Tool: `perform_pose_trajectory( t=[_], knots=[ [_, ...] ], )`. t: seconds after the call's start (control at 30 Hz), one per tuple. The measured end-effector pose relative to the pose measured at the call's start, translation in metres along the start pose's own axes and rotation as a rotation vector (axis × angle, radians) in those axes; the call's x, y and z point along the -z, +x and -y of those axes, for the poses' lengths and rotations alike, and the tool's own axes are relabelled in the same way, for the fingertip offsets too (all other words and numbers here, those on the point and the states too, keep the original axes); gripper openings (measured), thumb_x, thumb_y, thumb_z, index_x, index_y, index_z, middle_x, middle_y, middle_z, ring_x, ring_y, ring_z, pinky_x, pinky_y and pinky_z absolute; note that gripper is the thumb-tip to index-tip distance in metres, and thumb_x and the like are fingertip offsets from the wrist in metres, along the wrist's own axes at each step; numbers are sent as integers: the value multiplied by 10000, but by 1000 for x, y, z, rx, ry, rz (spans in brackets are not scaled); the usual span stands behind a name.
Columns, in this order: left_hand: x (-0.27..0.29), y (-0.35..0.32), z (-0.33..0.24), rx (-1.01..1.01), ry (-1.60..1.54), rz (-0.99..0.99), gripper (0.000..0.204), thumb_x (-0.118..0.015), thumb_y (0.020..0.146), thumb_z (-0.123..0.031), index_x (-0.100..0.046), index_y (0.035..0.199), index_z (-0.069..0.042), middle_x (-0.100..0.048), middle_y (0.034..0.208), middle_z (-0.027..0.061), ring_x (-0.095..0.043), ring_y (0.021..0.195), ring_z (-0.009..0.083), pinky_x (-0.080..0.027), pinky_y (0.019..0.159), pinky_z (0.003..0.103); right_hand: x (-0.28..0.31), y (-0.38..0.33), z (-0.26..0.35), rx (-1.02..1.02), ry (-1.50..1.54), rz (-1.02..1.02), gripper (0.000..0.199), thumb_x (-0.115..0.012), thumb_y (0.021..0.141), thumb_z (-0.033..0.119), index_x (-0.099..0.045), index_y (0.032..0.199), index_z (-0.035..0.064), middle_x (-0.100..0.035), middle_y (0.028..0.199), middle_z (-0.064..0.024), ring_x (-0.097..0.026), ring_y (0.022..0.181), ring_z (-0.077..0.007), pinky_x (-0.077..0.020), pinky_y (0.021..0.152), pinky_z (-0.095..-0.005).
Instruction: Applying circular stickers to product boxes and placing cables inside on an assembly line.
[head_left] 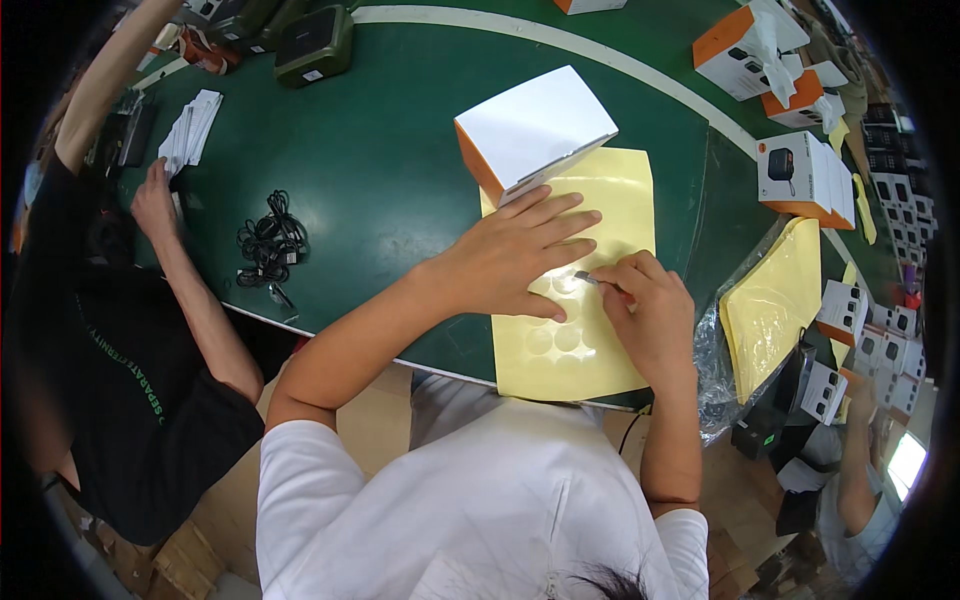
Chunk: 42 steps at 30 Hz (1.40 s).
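Observation:
A yellow backing sheet (624, 205) with rows of clear round stickers (541, 343) lies at the table's near edge. My left hand (520, 250) rests palm down on it, fingers spread, holding nothing. My right hand (645, 310) is closed around a small metal-tipped tool (587, 278). The tool's tip is at a sticker beside my left hand; its handle is mostly hidden in my fingers. A white and orange box (540, 130) stands over the sheet's far left corner, close to my left fingertips.
Black cables (272, 240) lie coiled on the green table (390, 130). At left a co-worker's hand (155, 205) touches white papers (192, 130). To the right sit yellow sheets (775, 300) in clear plastic and several boxes (800, 175). Dark green cases (315, 45) stand far left.

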<state>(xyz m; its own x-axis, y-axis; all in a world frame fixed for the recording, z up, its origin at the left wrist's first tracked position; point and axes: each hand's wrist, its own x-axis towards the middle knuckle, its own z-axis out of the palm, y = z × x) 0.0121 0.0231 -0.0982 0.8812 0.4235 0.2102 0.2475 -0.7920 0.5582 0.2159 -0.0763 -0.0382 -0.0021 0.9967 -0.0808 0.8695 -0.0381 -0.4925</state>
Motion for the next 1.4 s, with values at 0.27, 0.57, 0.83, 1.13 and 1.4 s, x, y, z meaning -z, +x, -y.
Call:
perform_pose_trajectory(
  t=[0.27, 0.57, 0.83, 1.13, 1.4],
  knots=[
    [0, 0, 2, 20, 14, 49, 763, -783, 793, -564, -596, 1373, -104, -404, 1611, 62, -326, 1514, 294, -238, 1252, 521, -16, 7, 13, 35, -182, -98, 164, -817, 799, 232, -713, 876, 132, -639, 840, -23, -648, 773, -233, -407, 702, -389],
    [-2, -2, 2, -15, 98, -4, 764, -819, 745, -509, -608, 1310, -40, -470, 1533, 109, -372, 1475, 307, -282, 1227, 507, 1, -3, 18, -50, 91, -184, 192, -845, 781, 214, -681, 816, 122, -633, 807, -16, -605, 737, -215, -362, 713, -348],
    [95, 19, -26, 180, 602, -544, 564, -778, 831, -399, -634, 1346, -221, -533, 1451, 146, -562, 1236, 371, -413, 1073, 603, 33, -19, 0, -139, 556, -400, 170, -823, 805, 17, -656, 837, 7, -614, 823, -51, -595, 733, -132, -476, 670, -243],
    [73, 9, -3, 469, -934, -751, 585, -620, 1021, -300, -450, 1531, -67, -632, 1325, 123, -660, 1154, 222, -565, 944, 381, 39, -17, 9, -142, 799, -500, 148, -805, 833, 14, -668, 889, 8, -615, 875, -29, -578, 749, -97, -467, 683, -240],
    [46, 4, -22, 504, -1872, -768, 425, -557, 1060, -334, -524, 1410, -94, -662, 1311, 68, -670, 1178, 208, -573, 973, 389, 45, -4, 38, -46, 934, -448, 148, -816, 832, 26, -686, 900, 8, -598, 856, -25, -601, 765, -90, -475, 694, -229]
  ],
)
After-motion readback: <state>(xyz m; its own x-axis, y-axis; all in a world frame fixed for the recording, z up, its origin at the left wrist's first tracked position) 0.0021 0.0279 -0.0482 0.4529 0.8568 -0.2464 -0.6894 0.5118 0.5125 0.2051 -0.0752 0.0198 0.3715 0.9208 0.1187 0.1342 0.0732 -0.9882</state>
